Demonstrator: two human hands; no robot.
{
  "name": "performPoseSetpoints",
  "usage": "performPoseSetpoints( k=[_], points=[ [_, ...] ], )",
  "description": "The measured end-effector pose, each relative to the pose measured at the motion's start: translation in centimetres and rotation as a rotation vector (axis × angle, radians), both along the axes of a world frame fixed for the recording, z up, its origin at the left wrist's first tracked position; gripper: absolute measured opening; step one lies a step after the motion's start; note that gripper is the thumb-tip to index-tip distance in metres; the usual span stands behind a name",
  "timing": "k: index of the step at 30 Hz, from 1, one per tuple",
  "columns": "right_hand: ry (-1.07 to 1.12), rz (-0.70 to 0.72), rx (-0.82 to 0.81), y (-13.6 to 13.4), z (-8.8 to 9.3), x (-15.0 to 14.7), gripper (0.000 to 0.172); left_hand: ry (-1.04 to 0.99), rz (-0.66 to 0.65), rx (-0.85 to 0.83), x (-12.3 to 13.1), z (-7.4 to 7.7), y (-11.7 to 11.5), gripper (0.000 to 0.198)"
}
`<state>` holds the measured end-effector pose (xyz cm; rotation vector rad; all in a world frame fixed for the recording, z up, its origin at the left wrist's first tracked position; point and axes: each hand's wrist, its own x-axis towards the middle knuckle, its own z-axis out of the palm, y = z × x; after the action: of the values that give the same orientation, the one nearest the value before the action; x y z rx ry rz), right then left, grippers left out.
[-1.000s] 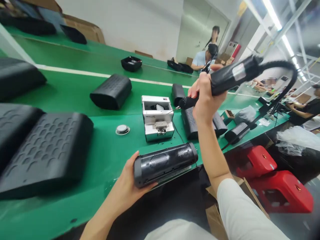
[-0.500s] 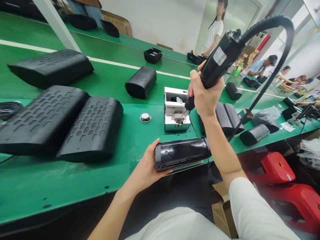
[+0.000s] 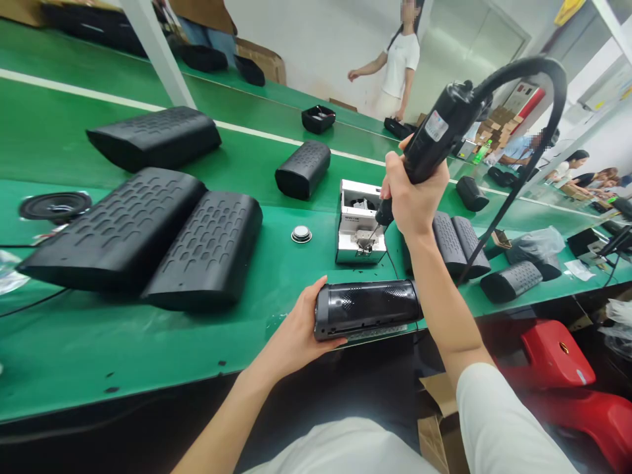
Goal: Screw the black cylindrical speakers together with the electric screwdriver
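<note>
My right hand (image 3: 419,191) is wrapped around a black electric screwdriver (image 3: 432,131), with a thick black cable looping from its top end. The screwdriver's thin bit points down at the front of a white screw feeder (image 3: 362,224); whether the tip touches a screw is too small to tell. In my left hand (image 3: 303,322), gripped by its left end, is a glossy black speaker housing (image 3: 370,308) with perforated patches, lying near the bench's front edge. My right forearm covers its right end. A small round silver speaker driver (image 3: 301,234) sits left of the feeder.
Large black textured housings (image 3: 207,250) stand on the green bench (image 3: 172,359) to the left, by a round speaker cone (image 3: 55,205). A smaller housing (image 3: 303,170) lies behind. Red stools (image 3: 557,355) and a cardboard box (image 3: 437,421) are below right. Co-workers stand and sit beyond.
The view has turned slightly left, so bench items appear shifted right. Both hands keep their holds, and the bit stays at the feeder. A co-worker at the back now has one arm stretched out.
</note>
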<state>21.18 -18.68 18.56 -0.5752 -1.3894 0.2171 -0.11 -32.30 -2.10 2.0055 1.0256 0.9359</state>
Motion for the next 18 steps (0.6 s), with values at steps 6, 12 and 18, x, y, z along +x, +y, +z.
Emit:
performPoseSetpoints(
  k=[6,12,18],
  points=[
    [-0.057,-0.105,-0.045,1.7,-0.5,0.3,0.019,0.017,0.007,-0.032,-0.1,0.3,-0.1,0.115],
    [-0.004,-0.061,-0.107,0.8,-0.5,-0.3,0.023,-0.014,0.043,-0.027,0.2,-0.9,0.1,0.116],
    [0.002,-0.018,-0.083,-1.9,1.4,1.0,0.038,0.036,0.034,-0.07,-0.2,0.1,0.0,0.113]
  ],
)
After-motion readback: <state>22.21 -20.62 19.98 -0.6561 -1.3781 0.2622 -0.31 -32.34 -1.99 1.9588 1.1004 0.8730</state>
